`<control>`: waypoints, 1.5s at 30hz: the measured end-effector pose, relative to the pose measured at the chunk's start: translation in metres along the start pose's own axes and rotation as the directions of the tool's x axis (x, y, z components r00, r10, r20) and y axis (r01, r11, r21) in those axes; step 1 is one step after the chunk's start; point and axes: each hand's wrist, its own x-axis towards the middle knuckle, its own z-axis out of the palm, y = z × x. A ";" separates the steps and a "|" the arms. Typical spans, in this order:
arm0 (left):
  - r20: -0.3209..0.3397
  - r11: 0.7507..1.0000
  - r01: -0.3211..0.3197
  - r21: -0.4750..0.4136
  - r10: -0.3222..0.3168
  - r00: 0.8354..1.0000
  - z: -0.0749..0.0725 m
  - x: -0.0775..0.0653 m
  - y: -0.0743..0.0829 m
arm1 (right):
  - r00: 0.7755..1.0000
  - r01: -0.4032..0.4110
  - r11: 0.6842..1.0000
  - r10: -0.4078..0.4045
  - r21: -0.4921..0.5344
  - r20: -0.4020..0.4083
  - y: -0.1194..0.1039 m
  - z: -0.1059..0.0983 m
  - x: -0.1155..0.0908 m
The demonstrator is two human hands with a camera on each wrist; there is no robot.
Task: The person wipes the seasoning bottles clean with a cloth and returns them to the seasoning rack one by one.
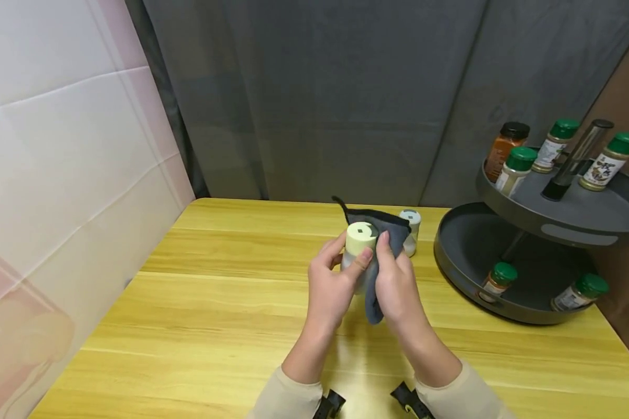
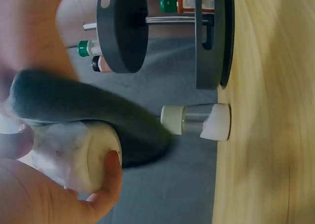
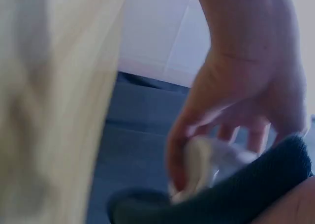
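Note:
Over the middle of the table, my left hand (image 1: pixel 331 288) grips a clear seasoning jar (image 1: pixel 360 235) with a cream lid and whitish contents. Its thumb and fingers lie around the jar's sides. A dark grey cloth (image 1: pixel 394 226) with black edging is in my right hand (image 1: pixel 398 285), which holds it against the jar's right side. In the left wrist view the cloth (image 2: pixel 74 98) drapes along the jar (image 2: pixel 69 155) and hides part of it. Another clear jar (image 1: pixel 410 218) with a pale lid and white contents stands on the table just behind the cloth.
A dark two-tier rack stands at the right, with a lower tray (image 1: pixel 451 285) and an upper tray (image 1: pixel 571 224). Green-capped spice bottles (image 1: pixel 605 163) and a black-capped orange bottle (image 1: pixel 505 148) sit on it. A grey curtain (image 1: pixel 314 105) hangs behind the wooden table (image 1: pixel 215 326).

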 end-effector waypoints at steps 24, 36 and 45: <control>0.019 0.998 -0.051 0.034 0.050 0.999 0.006 0.020 0.013 | 0.979 0.191 0.981 -0.192 -0.020 -0.070 0.001 0.003 0.003; 0.000 0.998 -0.053 0.026 0.053 0.999 0.002 0.027 0.005 | 0.993 0.094 0.994 -0.098 -0.057 -0.072 0.017 0.007 0.017; 0.026 0.993 -0.120 0.016 0.119 0.993 0.013 0.027 0.000 | 0.957 0.274 0.962 -0.270 0.018 -0.104 0.019 0.006 0.016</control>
